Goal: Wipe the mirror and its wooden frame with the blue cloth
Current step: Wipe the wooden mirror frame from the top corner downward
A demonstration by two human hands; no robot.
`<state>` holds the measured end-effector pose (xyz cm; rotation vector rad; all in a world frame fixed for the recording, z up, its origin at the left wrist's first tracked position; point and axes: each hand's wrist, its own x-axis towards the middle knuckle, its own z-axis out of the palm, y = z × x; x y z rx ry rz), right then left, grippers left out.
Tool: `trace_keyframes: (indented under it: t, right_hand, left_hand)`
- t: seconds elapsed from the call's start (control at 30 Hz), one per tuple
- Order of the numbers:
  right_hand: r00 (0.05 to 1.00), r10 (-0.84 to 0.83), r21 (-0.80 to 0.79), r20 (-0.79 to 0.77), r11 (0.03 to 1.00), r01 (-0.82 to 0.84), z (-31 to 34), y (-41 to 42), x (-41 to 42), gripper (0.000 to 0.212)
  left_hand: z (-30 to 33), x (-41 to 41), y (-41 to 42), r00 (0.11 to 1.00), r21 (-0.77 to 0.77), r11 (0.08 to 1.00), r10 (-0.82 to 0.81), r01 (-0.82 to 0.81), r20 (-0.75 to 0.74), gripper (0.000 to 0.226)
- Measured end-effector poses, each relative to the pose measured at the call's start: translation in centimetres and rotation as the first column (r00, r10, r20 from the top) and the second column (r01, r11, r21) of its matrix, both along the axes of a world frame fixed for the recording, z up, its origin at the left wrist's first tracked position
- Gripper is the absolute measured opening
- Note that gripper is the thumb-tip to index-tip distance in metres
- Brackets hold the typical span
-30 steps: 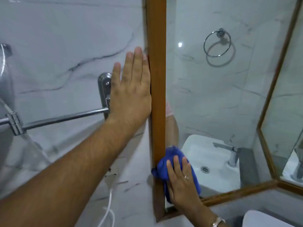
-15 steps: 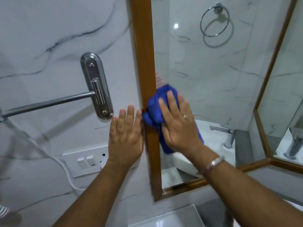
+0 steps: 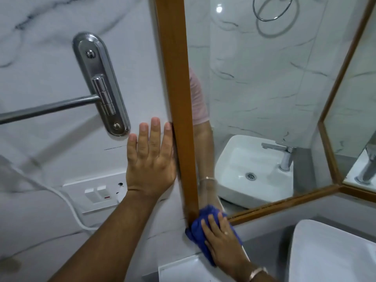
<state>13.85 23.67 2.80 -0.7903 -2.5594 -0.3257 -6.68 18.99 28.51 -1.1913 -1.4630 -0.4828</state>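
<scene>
The mirror (image 3: 254, 94) hangs on a marble wall inside a brown wooden frame (image 3: 175, 78). My right hand (image 3: 222, 239) presses the bunched blue cloth (image 3: 196, 226) onto the frame's bottom left corner, where the left upright meets the bottom rail (image 3: 284, 204). The cloth hides that corner. My left hand (image 3: 151, 159) lies flat on the wall, fingers spread upward, its edge touching the outer side of the left upright. A second mirror panel (image 3: 358, 110) angles off at the right.
A chrome towel bar with its oval mounting plate (image 3: 101, 82) sticks out of the wall left of the frame. Below it sit a white switch plate (image 3: 95, 194) and a white cable. A white basin (image 3: 333, 253) stands at the lower right.
My right hand has slid the blue cloth down the left upright from mid height to the bottom corner. My left hand has stayed flat on the wall beside the frame.
</scene>
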Motion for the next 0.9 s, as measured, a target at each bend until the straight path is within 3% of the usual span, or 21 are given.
trace_keyframes:
  t: [0.1,0.17,0.23,0.27,0.3,0.37,0.43,0.5,0.6,0.73,0.8,0.9]
  right_hand:
    - [0.981,-0.140,-0.122,-0.134,0.985,0.124,-3.4,-1.8,-1.4,0.057]
    - [0.960,-0.134,-0.130,-0.246,0.986,0.104,-3.9,-1.7,-2.4,0.057]
    - [0.926,-0.176,-0.303,-0.333,0.950,0.072,-3.0,-1.6,-2.5,0.061]
    - [0.806,-0.332,-0.512,-0.491,0.858,0.041,-2.5,-1.0,-2.3,0.065]
    - [0.624,-0.522,-0.647,-0.582,0.762,0.035,-1.8,0.5,-1.9,0.071]
    - [0.269,-0.797,-0.819,-0.541,0.571,0.046,0.8,4.7,-0.5,0.076]
    - [0.035,-0.872,-0.872,-0.489,0.489,0.005,3.5,7.8,0.6,0.067]
    - [-0.118,-0.879,-0.885,-0.462,0.466,-0.005,5.2,8.2,-0.3,0.060]
    - [-0.184,-0.885,-0.886,-0.428,0.451,-0.112,6.1,3.5,-5.8,0.058]
    - [-0.086,-0.883,-0.851,-0.462,0.468,-0.237,6.3,-3.1,-12.3,0.062]
    - [-0.106,-0.875,-0.842,-0.472,0.484,-0.241,6.1,-1.5,-11.1,0.062]
    - [-0.226,-0.844,-0.852,-0.487,0.515,-0.089,6.6,5.4,-4.6,0.060]
  left_hand:
    - [0.0,-0.1,0.0,1.000,0.002,1.000,0.014,-0.014,-0.006,0.071]
    - [0.0,-0.1,0.0,1.000,-0.002,1.000,0.021,-0.021,-0.011,0.071]
    - [-0.1,-0.2,0.0,1.000,-0.003,1.000,0.021,-0.021,-0.009,0.071]
    - [-0.2,-0.3,0.1,1.000,-0.008,1.000,0.021,-0.021,-0.013,0.071]
    - [-0.3,-0.4,0.1,0.999,-0.007,1.000,0.026,-0.026,-0.019,0.072]
    - [-0.5,-0.4,0.3,0.998,-0.005,0.999,0.040,-0.040,-0.040,0.074]
    - [-0.7,-0.5,0.5,0.997,0.004,0.999,0.052,-0.052,-0.056,0.076]
    - [-0.7,-0.4,0.6,0.997,0.013,0.998,0.059,-0.059,-0.056,0.076]
    - [-0.7,-0.4,0.6,0.997,0.012,0.998,0.064,-0.063,-0.051,0.075]
    - [-0.5,-0.4,0.3,0.999,0.001,0.999,0.032,-0.032,-0.022,0.073]
    - [-0.3,-0.6,0.1,1.000,-0.009,1.000,0.021,-0.021,-0.013,0.073]
    - [-0.4,-0.6,0.0,1.000,-0.036,0.999,0.023,-0.023,-0.013,0.075]
